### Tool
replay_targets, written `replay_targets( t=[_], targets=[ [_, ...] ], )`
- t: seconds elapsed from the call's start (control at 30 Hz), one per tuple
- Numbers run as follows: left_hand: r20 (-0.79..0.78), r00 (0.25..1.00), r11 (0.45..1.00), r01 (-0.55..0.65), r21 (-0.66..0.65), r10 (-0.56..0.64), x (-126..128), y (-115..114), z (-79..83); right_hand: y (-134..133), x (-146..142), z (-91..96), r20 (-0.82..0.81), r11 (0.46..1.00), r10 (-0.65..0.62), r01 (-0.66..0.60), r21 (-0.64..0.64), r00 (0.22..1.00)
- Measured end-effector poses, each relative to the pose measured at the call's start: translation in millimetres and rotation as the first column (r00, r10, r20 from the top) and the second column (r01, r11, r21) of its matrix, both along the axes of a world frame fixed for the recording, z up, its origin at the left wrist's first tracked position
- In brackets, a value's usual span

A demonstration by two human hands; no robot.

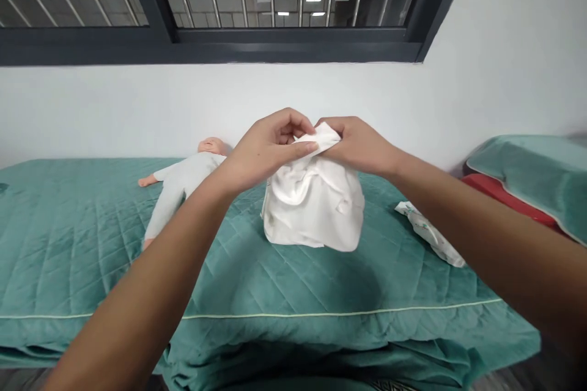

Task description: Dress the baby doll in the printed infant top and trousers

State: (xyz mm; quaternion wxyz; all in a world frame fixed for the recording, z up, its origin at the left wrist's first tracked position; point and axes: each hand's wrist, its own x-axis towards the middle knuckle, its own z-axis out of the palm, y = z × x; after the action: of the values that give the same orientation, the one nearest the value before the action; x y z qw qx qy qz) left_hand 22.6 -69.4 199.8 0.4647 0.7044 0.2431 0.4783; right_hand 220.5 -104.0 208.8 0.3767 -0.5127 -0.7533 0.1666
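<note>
A soft white cloth (pixel 316 208), bunched at the top and hanging in loose folds, is held up over the bed in front of me. My left hand (pixel 279 140) pinches its upper edge between thumb and fingers. From the other side, my right hand (pixel 360 140) grips the same top edge, its fingertips partly hidden behind the fabric. A baby doll (pixel 190 177) in a pale suit lies on the bed to the left, partly covered by my left forearm.
A green quilted cover (pixel 284 281) with pale piping spreads over the bed. To the right lies a white patterned packet (pixel 431 232), near a green pillow (pixel 536 159) with something red (pixel 509 195) under it. Behind stand a white wall (pixel 137 104) and a barred window (pixel 293 6).
</note>
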Motion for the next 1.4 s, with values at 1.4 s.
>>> replay_targets(
  t=[1.4],
  targets=[
    [-0.283, 0.828, 0.864, -0.402, 0.303, 0.484, -35, -1, -16.3, -62, 77, 7.0, 0.515, 0.94, -0.342, 0.29, 0.182, 0.786]
  ],
)
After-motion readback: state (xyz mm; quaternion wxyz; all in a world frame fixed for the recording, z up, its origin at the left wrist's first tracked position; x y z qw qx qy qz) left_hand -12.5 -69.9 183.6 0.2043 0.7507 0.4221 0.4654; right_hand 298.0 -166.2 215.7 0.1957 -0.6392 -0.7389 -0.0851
